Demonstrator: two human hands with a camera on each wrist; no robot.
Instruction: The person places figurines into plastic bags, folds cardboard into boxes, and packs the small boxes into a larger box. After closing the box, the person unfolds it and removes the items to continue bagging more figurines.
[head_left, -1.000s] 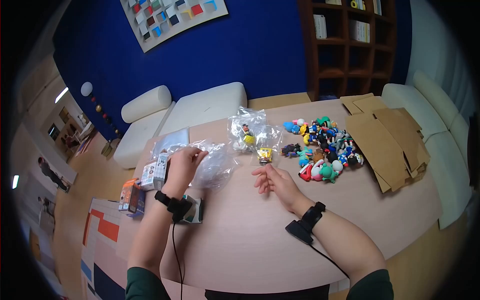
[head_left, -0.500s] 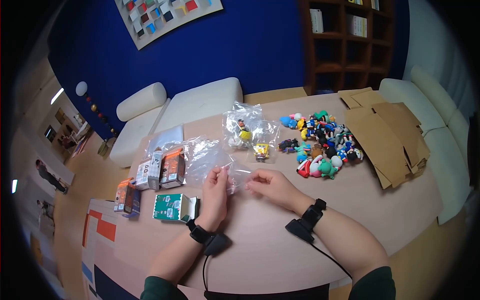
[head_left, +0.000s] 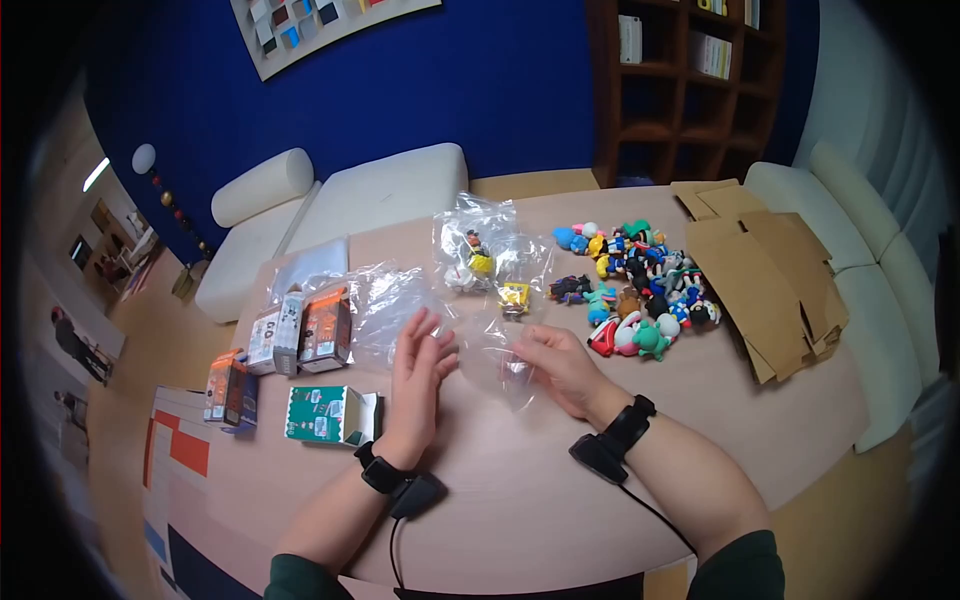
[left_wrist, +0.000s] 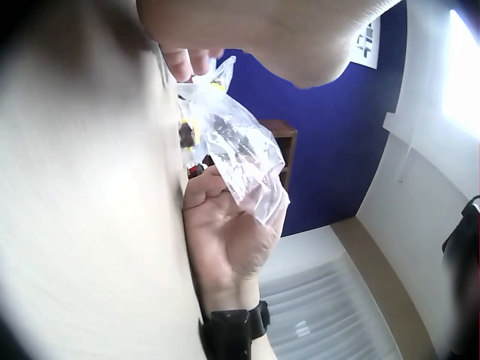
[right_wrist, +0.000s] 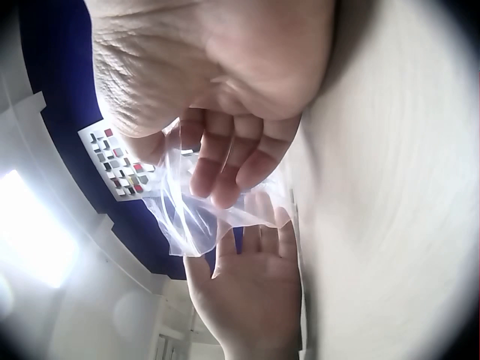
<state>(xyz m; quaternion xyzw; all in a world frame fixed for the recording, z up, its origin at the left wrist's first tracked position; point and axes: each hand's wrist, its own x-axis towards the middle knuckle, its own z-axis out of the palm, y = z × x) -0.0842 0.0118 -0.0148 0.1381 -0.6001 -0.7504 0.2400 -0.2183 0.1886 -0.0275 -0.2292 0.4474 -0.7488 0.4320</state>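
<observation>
My right hand (head_left: 568, 372) pinches a clear plastic bag (head_left: 498, 368) between thumb and fingers, above the middle of the table. The bag hangs to the left of that hand and looks empty. My left hand (head_left: 418, 385) has its fingers extended, facing the bag from the left. In the right wrist view the bag (right_wrist: 184, 217) stretches down from the right thumb toward the left hand's fingers (right_wrist: 251, 240). Beyond the hands lie clear bags with small figures inside, one a yellow figure (head_left: 514, 299). More clear bags (head_left: 392, 312) lie crumpled behind my left hand.
A pile of colourful toy figures (head_left: 652, 300) covers the back right, beside flattened cardboard (head_left: 765, 275). On the left stand a green box (head_left: 316, 416), an orange box (head_left: 322, 335), a white box (head_left: 270, 340) and another orange box (head_left: 228, 392) at the table's edge.
My left hand came from the bags on the left to meet the right hand at a bag, then its fingers straightened apart. The right hand now pinches the bag.
</observation>
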